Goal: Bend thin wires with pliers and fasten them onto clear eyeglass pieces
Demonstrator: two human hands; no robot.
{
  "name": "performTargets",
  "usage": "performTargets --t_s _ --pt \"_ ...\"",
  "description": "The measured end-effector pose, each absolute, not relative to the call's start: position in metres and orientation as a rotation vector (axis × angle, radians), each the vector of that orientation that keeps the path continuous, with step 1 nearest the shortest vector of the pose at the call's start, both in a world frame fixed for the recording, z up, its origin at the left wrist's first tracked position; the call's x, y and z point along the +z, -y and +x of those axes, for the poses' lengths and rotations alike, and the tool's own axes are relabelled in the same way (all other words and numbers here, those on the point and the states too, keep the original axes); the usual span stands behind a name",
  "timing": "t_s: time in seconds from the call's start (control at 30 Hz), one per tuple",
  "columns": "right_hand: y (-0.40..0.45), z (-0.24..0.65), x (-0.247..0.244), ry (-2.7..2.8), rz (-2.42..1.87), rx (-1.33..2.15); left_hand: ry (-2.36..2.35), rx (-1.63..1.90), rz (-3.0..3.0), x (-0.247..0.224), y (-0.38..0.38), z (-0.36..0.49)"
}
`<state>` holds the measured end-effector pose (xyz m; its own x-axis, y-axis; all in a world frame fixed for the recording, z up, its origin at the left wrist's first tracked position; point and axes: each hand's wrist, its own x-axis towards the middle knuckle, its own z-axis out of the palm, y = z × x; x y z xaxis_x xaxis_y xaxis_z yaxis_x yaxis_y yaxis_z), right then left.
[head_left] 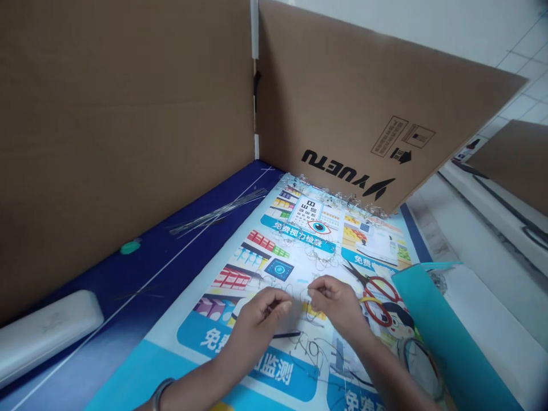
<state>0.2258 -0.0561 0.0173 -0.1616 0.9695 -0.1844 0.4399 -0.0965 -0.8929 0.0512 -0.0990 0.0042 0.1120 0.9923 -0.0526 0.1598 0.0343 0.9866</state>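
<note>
My left hand [261,319] and my right hand [334,302] sit close together above a printed poster mat [274,365]. The fingertips of both are pinched on a thin wire loop [299,297], which is hard to make out against the print. Several more fine wire frames [312,348] lie around and under my hands. A short black rod [286,335] shows just below my left hand. Red-handled scissors [377,299] lie to the right of my right hand, apart from it.
A bundle of thin metal rods [218,212] lies on the dark blue mat [149,268] at back left, near a white glasses case [47,337] and a small teal object [130,247]. Cardboard panels [124,125] stand behind. A teal folder [449,337] lies at right.
</note>
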Motion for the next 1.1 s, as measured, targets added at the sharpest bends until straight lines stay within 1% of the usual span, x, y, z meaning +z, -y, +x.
performTargets --t_s 0.13,0.3,0.5,0.63,0.8,0.9,1.1 --pt "0.028 0.220 0.012 1.967 -1.649 0.837 -1.082 0.975 1.676 0.008 0.107 0.054" --pt "0.009 0.201 0.001 2.118 -1.672 0.642 -0.906 0.847 1.979 0.006 0.114 0.057" --pt "0.010 0.197 0.003 2.224 -1.689 0.612 -0.935 0.845 2.008 0.005 0.112 0.051" --pt "0.022 0.232 0.023 2.207 -1.744 0.583 -1.047 0.918 1.886 0.002 0.107 0.048" --pt "0.060 0.289 0.042 2.272 -1.816 0.502 -1.191 0.899 1.772 0.000 0.104 0.047" --pt "0.083 0.311 0.042 2.326 -1.854 0.517 -1.276 0.877 1.693 -0.002 0.104 0.045" --pt "0.110 0.323 0.024 2.415 -1.747 0.531 -1.389 0.876 1.473 -0.007 0.103 0.041"
